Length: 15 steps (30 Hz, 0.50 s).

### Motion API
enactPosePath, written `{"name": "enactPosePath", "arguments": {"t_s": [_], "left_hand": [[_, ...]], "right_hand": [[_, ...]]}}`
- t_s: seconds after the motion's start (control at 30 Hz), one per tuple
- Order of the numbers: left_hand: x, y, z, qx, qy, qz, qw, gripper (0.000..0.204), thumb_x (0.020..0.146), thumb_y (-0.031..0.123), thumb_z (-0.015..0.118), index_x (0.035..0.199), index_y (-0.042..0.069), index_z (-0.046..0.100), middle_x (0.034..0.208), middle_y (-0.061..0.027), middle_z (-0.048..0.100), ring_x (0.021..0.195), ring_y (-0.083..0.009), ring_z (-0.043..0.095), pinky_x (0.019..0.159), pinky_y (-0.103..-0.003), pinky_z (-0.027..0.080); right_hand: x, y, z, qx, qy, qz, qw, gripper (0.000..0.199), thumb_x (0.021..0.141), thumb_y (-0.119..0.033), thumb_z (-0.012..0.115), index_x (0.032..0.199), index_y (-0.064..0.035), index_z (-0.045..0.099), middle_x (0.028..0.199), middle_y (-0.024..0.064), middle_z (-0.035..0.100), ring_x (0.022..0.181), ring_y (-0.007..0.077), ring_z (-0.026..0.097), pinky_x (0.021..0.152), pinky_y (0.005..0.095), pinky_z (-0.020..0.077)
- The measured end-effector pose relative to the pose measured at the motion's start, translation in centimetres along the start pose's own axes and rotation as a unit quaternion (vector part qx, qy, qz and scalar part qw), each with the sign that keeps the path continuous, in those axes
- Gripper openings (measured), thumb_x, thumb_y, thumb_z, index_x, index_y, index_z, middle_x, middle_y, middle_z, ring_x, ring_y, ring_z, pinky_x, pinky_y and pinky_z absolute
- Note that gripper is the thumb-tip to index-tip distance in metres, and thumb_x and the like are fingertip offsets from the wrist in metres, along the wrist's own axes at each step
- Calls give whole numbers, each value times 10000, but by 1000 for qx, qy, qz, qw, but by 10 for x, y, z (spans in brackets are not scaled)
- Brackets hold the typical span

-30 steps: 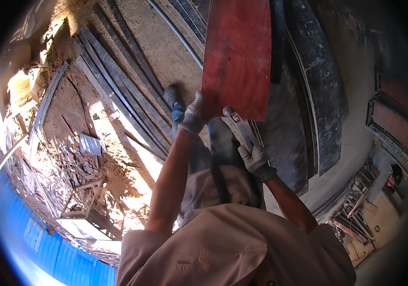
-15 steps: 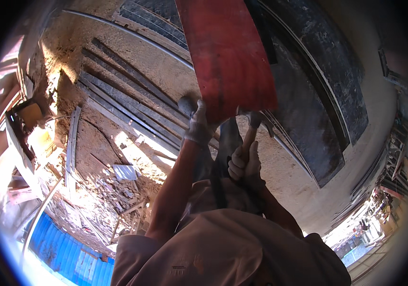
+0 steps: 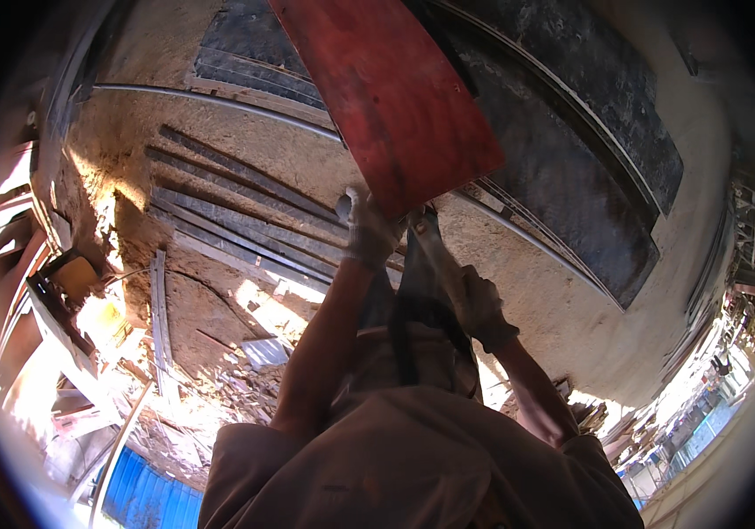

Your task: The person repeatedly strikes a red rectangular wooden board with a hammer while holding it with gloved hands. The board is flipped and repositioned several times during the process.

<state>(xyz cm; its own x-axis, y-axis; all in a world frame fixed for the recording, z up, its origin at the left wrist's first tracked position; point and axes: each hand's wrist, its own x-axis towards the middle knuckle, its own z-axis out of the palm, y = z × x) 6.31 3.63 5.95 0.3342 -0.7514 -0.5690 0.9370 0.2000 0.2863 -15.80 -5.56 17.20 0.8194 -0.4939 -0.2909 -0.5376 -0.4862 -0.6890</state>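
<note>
A long red board (image 3: 399, 106) stretches away from me, its near end just in front of my body. My left hand (image 3: 369, 233), in a pale knit glove, is closed on the board's near left corner. Gloved too, my right hand (image 3: 481, 307) wraps round the wooden handle of a hammer (image 3: 438, 254). The hammer points up and left, with its head close against the board's near edge. That head is partly hidden, and I cannot tell whether it touches the board.
Long dark strips (image 3: 245, 229) lie on the dirt at left, below a metal pipe (image 3: 219, 101). Large dark panels (image 3: 562, 167) are stacked at right, with another pipe (image 3: 527, 238) beside them. Splintered scrap and a blue corrugated sheet (image 3: 152, 489) are at lower left.
The hammer has swung left, from the board's near right side to the middle of its near edge. The board has tilted, its far part shifting left. My left hand keeps its hold.
</note>
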Motion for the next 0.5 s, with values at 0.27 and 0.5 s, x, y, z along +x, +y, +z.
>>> {"name": "enactPosePath", "arguments": {"t_s": [0.27,0.5], "left_hand": [[-14,7,-9,39,22,45,998,1028,985,828,165,1572,9,368,1535,-239,495,1353,-449,540,1148,-624,436],[-7,15,-2,-82,120,-11,989,1063,958,867,189,1558,15,402,1495,-202,534,1275,-452,599,1136,-593,456]], "right_hand": [[112,-1,-81,-349,-196,-361,842,568,886,-658,682,907,-93,640,792,96,659,678,283,681,592,443,549],[172,-56,-83,-502,-214,-348,762,679,967,-689,521,1200,-63,643,1015,170,711,831,283,730,697,476,584]]}}
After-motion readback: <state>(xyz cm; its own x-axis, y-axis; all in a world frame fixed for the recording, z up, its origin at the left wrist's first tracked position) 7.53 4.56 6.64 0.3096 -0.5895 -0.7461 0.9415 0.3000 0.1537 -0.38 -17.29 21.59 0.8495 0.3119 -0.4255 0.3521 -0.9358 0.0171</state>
